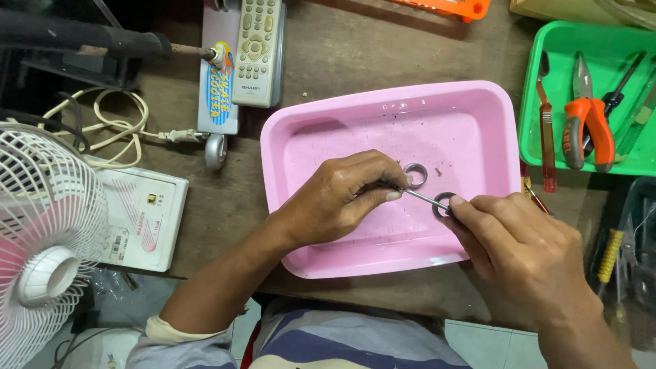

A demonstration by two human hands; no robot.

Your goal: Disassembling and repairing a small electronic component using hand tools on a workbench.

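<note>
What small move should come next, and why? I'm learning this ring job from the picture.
Probably lever the thin metal pick gently under the dark round ring. The left hand already has the pick's tip at that ring, the right hand pins it over the pink plastic tray, and a second grey ring lies loose.

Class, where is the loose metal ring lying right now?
The metal ring lies inside the pink tray, near its middle, just beyond the left hand.

Home repair workbench: green tool tray (547, 41) with pliers (586, 123), worn wooden tabletop (355, 48).
</note>
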